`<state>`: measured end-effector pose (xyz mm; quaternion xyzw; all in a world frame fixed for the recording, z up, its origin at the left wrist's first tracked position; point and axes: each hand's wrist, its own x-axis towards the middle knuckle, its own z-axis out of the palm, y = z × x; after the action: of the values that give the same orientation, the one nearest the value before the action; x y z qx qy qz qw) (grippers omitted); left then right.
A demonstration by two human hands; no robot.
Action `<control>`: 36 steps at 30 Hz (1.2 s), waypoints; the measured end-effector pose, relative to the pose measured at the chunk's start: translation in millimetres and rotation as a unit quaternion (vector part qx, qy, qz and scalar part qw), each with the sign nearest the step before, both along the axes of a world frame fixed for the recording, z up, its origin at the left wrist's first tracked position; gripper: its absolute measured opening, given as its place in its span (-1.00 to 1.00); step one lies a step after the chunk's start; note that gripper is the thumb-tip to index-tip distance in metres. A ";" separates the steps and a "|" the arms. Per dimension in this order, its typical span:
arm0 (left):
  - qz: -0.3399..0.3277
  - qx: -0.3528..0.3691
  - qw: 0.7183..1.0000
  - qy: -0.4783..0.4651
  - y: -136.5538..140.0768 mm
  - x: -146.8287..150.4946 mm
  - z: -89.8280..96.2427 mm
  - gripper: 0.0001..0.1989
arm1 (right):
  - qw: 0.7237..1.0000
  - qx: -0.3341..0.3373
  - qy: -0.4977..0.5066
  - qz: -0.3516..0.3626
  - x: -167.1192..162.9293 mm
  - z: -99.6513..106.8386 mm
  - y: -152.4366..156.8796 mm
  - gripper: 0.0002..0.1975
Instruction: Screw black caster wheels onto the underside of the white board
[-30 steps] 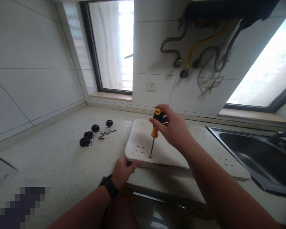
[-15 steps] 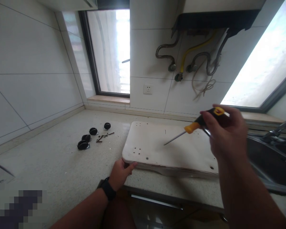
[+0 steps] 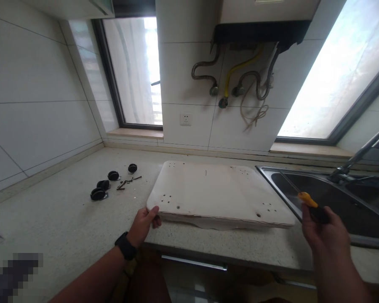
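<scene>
A white board (image 3: 208, 189) with rounded corners and small holes near its corners lies on the counter. My left hand (image 3: 144, 223) grips its front left corner, thumb on top and fingers underneath. My right hand (image 3: 324, 225) is closed around the black and yellow handle of a screwdriver (image 3: 307, 199), whose shaft points up and left over the sink's edge. The screwdriver is apart from the board. Several black caster wheels (image 3: 97, 194) lie on the counter to the left, and loose screws (image 3: 125, 182) are scattered between them and the board.
A steel sink (image 3: 290, 198) with a faucet (image 3: 350, 164) is at the right. Hoses and a yellow pipe (image 3: 232, 75) hang below a wall unit (image 3: 262, 31). A wall socket (image 3: 185, 119) sits behind the board. A drawer handle (image 3: 194, 263) runs below the counter's front edge.
My right hand has moved right and down with the screwdriver, from above the board to beside the sink. The view has shifted right. My left hand stays on the board's corner.
</scene>
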<state>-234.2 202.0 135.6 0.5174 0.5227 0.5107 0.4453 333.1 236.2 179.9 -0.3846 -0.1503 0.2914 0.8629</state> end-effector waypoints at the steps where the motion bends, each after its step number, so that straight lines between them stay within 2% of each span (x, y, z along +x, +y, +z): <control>1: 0.009 0.002 1.000 0.006 -1.3 1.4 2.2 -0.38 | 0.999 -0.007 0.037 0.012 0.8 -8.2 0.9 -0.72; 3: 0.026 0.006 0.999 0.020 -3.8 4.4 6.1 -0.38 | 0.995 -0.021 0.095 0.021 -2.5 -20.9 1.8 -0.71; 6: 0.037 0.008 0.999 0.035 -5.8 8.0 9.5 -0.37 | 0.990 -0.018 0.140 0.023 -11.6 -33.2 0.6 -0.79; 9: 0.044 0.010 0.997 0.055 -6.5 8.5 10.3 -0.38 | 0.987 -0.011 0.156 0.029 -17.2 -39.1 -3.6 -0.81; 12: 0.044 0.021 0.991 0.123 -8.1 3.2 10.7 -0.36 | 0.987 -0.006 0.156 0.042 -18.4 -40.5 -8.4 -0.83; 16: 0.037 0.056 0.968 0.242 -12.3 -15.9 14.7 -0.36 | 0.987 -0.005 0.150 0.056 -19.2 -40.7 -11.1 -0.83; 20: 0.062 0.052 0.953 0.291 -10.2 -51.1 20.4 -0.43 | 0.986 -0.002 0.154 0.061 -20.7 -40.7 -9.9 -0.81; 22: 0.097 0.022 0.919 0.381 -3.8 -74.7 21.1 -0.47 | 0.985 -0.003 0.160 0.069 -21.2 -40.4 -9.6 -0.80; 24: 0.121 -0.021 0.850 0.513 5.7 -100.1 19.7 -0.53 | 0.983 -0.004 0.167 0.078 -21.5 -39.6 -10.0 -0.80; 25: 0.136 -0.033 0.832 0.536 11.0 -112.4 18.3 -0.55 | 0.982 -0.005 0.171 0.079 -21.7 -39.1 -10.3 -0.81; 30: 0.168 -0.061 0.792 0.585 37.6 -156.7 8.7 -0.59 | 0.979 -0.011 0.193 0.068 -23.6 -35.0 -11.0 -0.81; 36: 0.182 -0.087 0.750 0.630 65.8 -170.6 1.7 -0.47 | 0.976 -0.006 0.202 0.088 -25.1 -32.4 -11.1 -0.72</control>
<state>-404.8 267.8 137.3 0.5756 0.8113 0.0927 -0.0434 307.9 225.2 147.5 -0.3086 -0.0047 0.4385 0.8441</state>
